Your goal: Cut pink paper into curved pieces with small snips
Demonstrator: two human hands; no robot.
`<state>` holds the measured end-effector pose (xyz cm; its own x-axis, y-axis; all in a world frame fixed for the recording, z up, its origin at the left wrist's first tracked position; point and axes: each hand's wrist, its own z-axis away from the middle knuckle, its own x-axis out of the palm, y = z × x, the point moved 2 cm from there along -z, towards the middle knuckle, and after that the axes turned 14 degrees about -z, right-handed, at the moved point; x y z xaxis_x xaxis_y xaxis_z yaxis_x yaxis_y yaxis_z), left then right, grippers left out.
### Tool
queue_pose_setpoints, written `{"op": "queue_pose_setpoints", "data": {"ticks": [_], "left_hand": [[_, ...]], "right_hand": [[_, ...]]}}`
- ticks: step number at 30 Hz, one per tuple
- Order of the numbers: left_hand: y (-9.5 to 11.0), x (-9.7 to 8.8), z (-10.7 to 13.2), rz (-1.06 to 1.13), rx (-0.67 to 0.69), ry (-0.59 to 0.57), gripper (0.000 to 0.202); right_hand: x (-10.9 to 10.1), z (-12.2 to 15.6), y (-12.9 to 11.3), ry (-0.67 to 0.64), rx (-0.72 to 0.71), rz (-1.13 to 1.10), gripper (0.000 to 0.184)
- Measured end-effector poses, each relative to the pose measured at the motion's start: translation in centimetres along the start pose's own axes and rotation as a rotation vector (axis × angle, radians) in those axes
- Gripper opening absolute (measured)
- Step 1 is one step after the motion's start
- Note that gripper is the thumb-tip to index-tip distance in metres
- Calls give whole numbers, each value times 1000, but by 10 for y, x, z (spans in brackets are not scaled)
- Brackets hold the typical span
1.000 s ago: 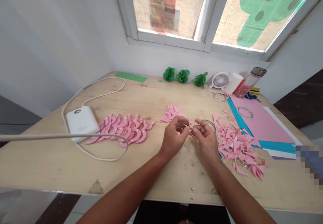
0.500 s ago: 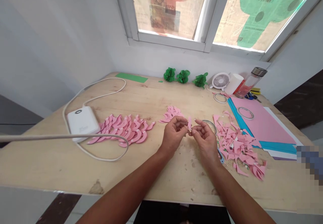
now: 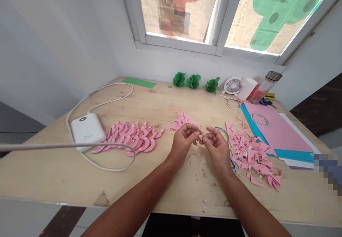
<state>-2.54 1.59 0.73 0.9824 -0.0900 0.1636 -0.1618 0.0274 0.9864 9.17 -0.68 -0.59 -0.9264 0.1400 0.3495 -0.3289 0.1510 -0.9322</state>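
Between my two hands a small pink paper piece [image 3: 201,130] stands almost edge-on, a thin strip from this angle. My left hand [image 3: 185,140] pinches it at its lower end with thumb and forefinger. From the other side, my right hand [image 3: 215,144] has thumb and fingertips closed at the same end. Just beyond my left hand lies a small heap of cut pink paper pieces [image 3: 181,119]. Further left are rows of overlapping curved pink paper strips [image 3: 141,137] with pale tips. A roll of tape [image 3: 221,133] lies partly hidden behind my right hand.
Pink paper scraps [image 3: 253,158] spread to the right, beside a blue-handled tool [image 3: 233,165]. Pink sheets [image 3: 280,130] carry another tape roll [image 3: 260,119]. A white power bank [image 3: 88,130] trails a looping cable [image 3: 107,145]. Green paper shapes [image 3: 193,81], a fan [image 3: 233,86] and a bottle [image 3: 265,87] stand behind.
The pink paper piece has turned from showing its face to nearly edge-on between my fingertips. Both hands stay in almost the same place.
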Motion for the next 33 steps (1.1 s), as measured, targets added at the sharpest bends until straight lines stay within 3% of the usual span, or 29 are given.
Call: {"op": "queue_pose_setpoints", "data": {"ticks": [9, 33], "left_hand": [[1, 0, 0, 14, -20, 30, 24], [-1, -2, 0, 89, -25, -30, 19]], "right_hand": [[0, 0, 1, -11, 11, -5, 39], [1, 1, 0, -5, 17, -7, 40]]}}
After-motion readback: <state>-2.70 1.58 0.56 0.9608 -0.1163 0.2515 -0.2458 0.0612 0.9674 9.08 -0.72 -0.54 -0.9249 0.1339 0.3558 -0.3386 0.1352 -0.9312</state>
